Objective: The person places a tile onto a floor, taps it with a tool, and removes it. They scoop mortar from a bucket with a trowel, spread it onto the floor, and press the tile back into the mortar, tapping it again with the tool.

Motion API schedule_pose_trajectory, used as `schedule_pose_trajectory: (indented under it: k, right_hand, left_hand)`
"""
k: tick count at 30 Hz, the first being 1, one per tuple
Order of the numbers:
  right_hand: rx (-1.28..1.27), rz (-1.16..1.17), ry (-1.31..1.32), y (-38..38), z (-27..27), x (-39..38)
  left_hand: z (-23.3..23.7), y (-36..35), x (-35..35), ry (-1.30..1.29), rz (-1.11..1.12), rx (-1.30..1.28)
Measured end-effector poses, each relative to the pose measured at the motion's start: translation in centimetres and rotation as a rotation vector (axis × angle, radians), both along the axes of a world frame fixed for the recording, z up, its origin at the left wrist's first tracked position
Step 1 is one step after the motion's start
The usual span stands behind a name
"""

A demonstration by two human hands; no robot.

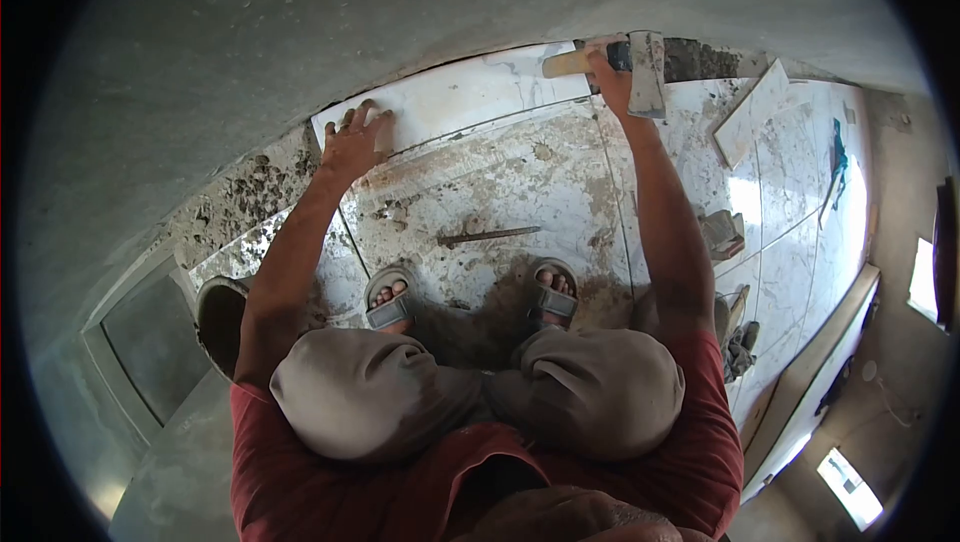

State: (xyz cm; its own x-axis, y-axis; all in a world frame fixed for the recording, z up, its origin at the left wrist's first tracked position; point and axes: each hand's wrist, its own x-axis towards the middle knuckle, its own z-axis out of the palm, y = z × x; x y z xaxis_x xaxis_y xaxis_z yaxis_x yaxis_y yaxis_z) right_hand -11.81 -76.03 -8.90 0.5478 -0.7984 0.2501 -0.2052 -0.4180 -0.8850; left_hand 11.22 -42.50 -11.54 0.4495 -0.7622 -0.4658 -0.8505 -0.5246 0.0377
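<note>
A long white marble-look tile strip (470,92) lies along the foot of the grey wall. My left hand (355,145) rests with fingers spread on its left end. At the strip's right end, my right hand (610,77) is closed round a hatchet (648,77) near its metal head. The hatchet's pale wooden handle (567,64) points left over the tile. Between my feet and the strip, a thin rusty metal rod (490,236) lies on the dirty floor tiles (480,177).
Loose mortar (250,192) lies by the wall on the left, and a bucket (220,322) stands beside my left arm. To the right are a loose tile piece (750,114), a blue strap-like item (836,174) and a block (722,234). The wall (300,32) rises close ahead.
</note>
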Motion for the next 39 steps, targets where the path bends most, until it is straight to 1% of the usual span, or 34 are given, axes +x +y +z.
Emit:
schedule_pose_trajectory:
  k: [2, 3, 4, 5, 6, 7, 8, 11, 12, 13, 14, 15, 16, 17, 18, 19, 20, 21, 22, 24, 25, 26, 28, 29, 30, 31, 32, 33, 34, 36, 37, 38, 39]
  right_hand:
    - [-0.059, 0.041, 0.161, 0.2, 0.4, -0.2]
    - [-0.145, 0.044, 0.115, 1.5, 1.3, 0.0]
    - [-0.14, 0.067, 0.115, 2.9, 1.7, 0.6]
    - [-0.015, 0.075, 0.029, 4.5, 2.0, 1.1]
    - [0.108, 0.079, -0.057, 5.8, 2.2, 1.4]
    - [-0.282, 0.112, 0.215, 6.3, 2.7, 1.6]
    - [0.011, 0.134, 0.09, 6.9, 2.0, 2.7]
    - [-0.025, 0.173, 0.156, 7.6, 2.7, 4.1]
    - [0.117, 0.179, 0.068, 8.8, 3.2, 4.4]
    - [0.263, 0.19, -0.015, 10.0, 3.5, 4.9]
    - [0.275, 0.225, -0.007, 10.7, 3.0, 5.4]
    - [0.134, 0.252, 0.1, 10.9, 2.4, 5.8]
    - [-0.013, 0.274, 0.198, 11.0, 2.1, 6.2]
    - [0.009, 0.33, 0.168, 10.9, 1.9, 6.5]
    - [0.015, 0.363, 0.167, 12.4, 3.0, 7.1]
    - [0.145, 0.4, 0.09, 14.3, 5.2, 7.4]
    - [0.277, 0.434, 0.016, 15.7, 6.2, 8.0]
    - [0.066, 0.465, 0.026, 15.1, 3.3, 8.5]
    - [0.068, 0.485, 0.028, 16.0, 4.4, 9.3]
    - [-0.169, 0.532, 0.441, 17.1, 6.8, 10.3]
    - [-0.242, 0.607, 0.33, 17.3, 6.6, 10.6]
    - [-0.228, 0.629, 0.343, 18.0, 6.3, 11.0]
    - [-0.006, 0.691, 0.133, 19.1, 6.1, 12.0]
    - [-0.078, 0.719, 0.375, 19.2, 6.0, 12.2]
    - [-0.226, 0.725, 0.367, 19.5, 6.2, 12.9]
    - [-0.216, 0.734, 0.374, 19.4, 6.2, 13.6]
    - [-0.199, 0.744, 0.386, 19.4, 6.1, 14.0]
    - [-0.205, 0.761, 0.366, 20.0, 7.9, 14.1]
    - [-0.19, 0.765, 0.386, 20.4, 7.5, 13.4]
    - [0.072, 0.586, 0.138, 21.1, 6.5, 13.3]
    - [0.121, 0.523, 0.141, 21.8, 5.8, 13.0]
    - [0.032, 0.525, 0.328, 21.5, 4.2, 12.8]
    - [0.017, 0.471, 0.317, 21.8, 3.8, 13.1]
  left_hand:
    - [0.2, 0.0, 0.1, 0.018, 0.01, -0.023]
    - [0.0, 0.0, 0.2, 0.009, 0.002, -0.042]
    - [-0.2, 0.4, 0.0, 0.006, 0.0, -0.052]
    - [-0.6, 0.6, 0.1, 0.011, 0.002, -0.077]
    - [0.5, 0.4, -0.1, 0.051, 0.001, -0.061]
    - [0.1, 0.5, -0.1, 0.025, 0.011, -0.042]
    - [-0.4, 0.4, -0.1, -0.003, 0.014, -0.028]
    - [-1.1, 0.7, 0.3, 0.011, 0.007, -0.034]
    - [-0.8, 0.9, 0.3, 0.01, 0.034, -0.027]
    - [-0.5, 0.9, 0.4, 0.01, 0.001, -0.066]
    - [-0.4, 1.3, 0.5, 0.012, -0.031, -0.103]
    - [-1.1, 1.8, 1.3, 0.009, 0.001, -0.095]
    - [-1.9, 2.1, 2.5, 0.16, 0.099, -0.276]
    - [-2.9, 2.9, 3.7, 0.304, 0.197, -0.463]
    - [-2.9, 4.2, 4.2, 0.295, 0.228, -0.46]
    - [-2.7, 5.6, 4.6, 0.333, 0.435, -0.709]
    - [-2.4, 7.0, 4.8, 0.359, 0.642, -0.96]
    - [-1.1, 7.9, 3.8, 0.381, 0.865, -1.074]
    - [-1.2, 9.2, 3.0, 0.372, 0.883, -1.077]
    - [-1.8, 11.0, 1.7, 0.363, 1.011, -1.158]
    - [-2.3, 11.8, 0.8, 0.355, 1.036, -1.245]
    - [-2.9, 12.7, -0.5, 0.353, 1.065, -1.229]
    - [-3.2, 14.1, -2.7, 0.471, 1.21, -1.392]
    - [-3.0, 14.4, -4.2, 0.509, 1.263, -1.354]
    - [-2.7, 14.5, -5.5, 0.549, 1.308, -1.325]
    - [-4.1, 14.9, -6.8, 0.547, 1.231, -1.338]
    - [-2.0, 14.6, -8.3, 0.658, 1.282, -1.28]
    - [-2.8, 14.7, -10.0, 0.766, 1.232, -1.401]
    - [-2.8, 15.1, -11.6, 0.778, 1.252, -1.383]
    - [-2.3, 16.1, -13.5, 0.864, 1.055, -1.22]
    - [-2.1, 16.3, -14.6, 0.872, 1.058, -1.211]
    - [-2.1, 16.2, -15.4, 0.878, 0.918, -1.17]
    - [-2.0, 15.7, -15.5, 0.877, 0.772, -1.134]
